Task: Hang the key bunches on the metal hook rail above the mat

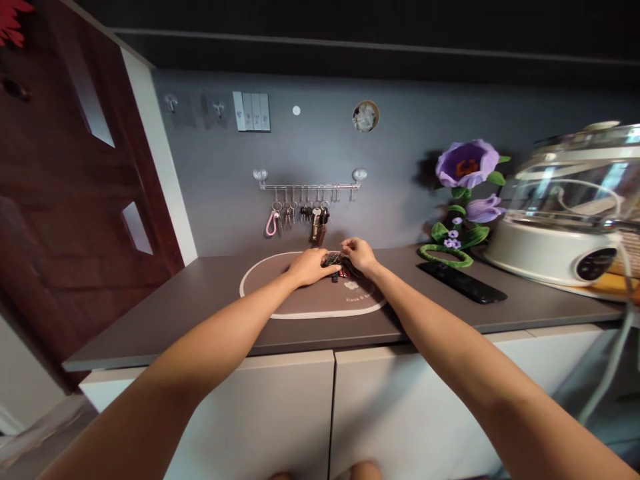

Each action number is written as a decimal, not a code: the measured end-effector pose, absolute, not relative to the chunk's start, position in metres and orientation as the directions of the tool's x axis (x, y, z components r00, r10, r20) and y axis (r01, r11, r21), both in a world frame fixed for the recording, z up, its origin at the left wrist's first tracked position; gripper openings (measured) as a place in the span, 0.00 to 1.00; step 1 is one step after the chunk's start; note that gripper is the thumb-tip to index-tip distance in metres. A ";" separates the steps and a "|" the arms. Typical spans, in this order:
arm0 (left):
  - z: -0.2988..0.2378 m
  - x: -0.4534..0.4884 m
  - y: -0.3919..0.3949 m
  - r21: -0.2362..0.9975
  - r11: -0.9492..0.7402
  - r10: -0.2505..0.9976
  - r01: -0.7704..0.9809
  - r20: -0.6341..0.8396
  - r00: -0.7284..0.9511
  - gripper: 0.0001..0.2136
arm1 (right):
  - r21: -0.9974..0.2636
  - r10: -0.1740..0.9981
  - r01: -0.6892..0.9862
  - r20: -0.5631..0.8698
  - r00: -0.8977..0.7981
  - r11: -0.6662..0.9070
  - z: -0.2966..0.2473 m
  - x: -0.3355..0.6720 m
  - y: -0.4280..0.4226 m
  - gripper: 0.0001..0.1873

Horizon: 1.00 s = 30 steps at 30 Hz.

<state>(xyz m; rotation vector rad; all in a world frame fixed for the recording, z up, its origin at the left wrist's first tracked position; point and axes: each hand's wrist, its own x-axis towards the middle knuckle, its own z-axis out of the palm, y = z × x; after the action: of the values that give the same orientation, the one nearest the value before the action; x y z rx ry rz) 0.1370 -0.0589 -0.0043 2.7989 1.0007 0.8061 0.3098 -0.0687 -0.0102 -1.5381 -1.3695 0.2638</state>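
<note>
Both my hands meet over a small dark bundle (336, 267) with a bit of red in it, which looks like a set of keys or fobs. It lies on an oval brown mat (260, 285) with a pale rim. My left hand (307, 267) curls over the bundle's left side, and the fingertips of my right hand (359, 255) close on it from the right. My hands hide most of the bundle, so its exact form cannot be made out.
A grey countertop (170, 310) carries a black flat remote (461, 281), a purple artificial flower (467, 164) and a white cooker with a glass lid (565, 220). A wall rail with hanging keys (309, 189) sits above the mat. A dark wooden door (85, 180) stands at left.
</note>
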 end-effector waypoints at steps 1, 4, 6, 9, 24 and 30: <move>-0.006 0.138 -0.059 0.226 -0.788 0.606 0.573 0.449 0.657 0.25 | -0.738 0.836 0.659 0.450 0.314 0.149 -0.011 0.310 -0.067 0.06; -0.009 0.138 -0.059 0.225 -0.782 0.614 0.581 0.441 0.655 0.27 | -0.653 0.841 0.748 0.467 0.274 0.119 -0.013 0.311 -0.062 0.08; -0.009 0.139 -0.059 0.227 -0.775 0.624 0.590 0.423 0.657 0.26 | -0.620 0.844 0.777 0.469 0.260 0.105 -0.013 0.311 -0.059 0.09; -0.008 0.138 -0.057 0.257 -0.780 0.625 0.571 0.387 0.679 0.23 | -0.602 0.846 0.794 0.466 0.259 0.089 -0.012 0.311 -0.058 0.10; -0.002 0.128 -0.039 0.704 -0.537 0.809 0.466 0.272 0.521 0.11 | -0.594 0.850 0.800 0.463 0.251 0.088 -0.006 0.307 -0.060 0.10; 0.005 0.127 -0.033 0.910 -0.320 0.897 0.262 0.202 0.392 0.07 | -0.592 0.848 0.798 0.476 0.232 0.114 -0.003 0.305 -0.063 0.09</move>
<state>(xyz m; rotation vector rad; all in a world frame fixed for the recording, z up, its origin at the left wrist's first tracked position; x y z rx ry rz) 0.1273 -0.0330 0.0045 1.8032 1.0083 0.9428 0.3046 -0.0630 -0.0032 -1.6685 -1.5535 0.0755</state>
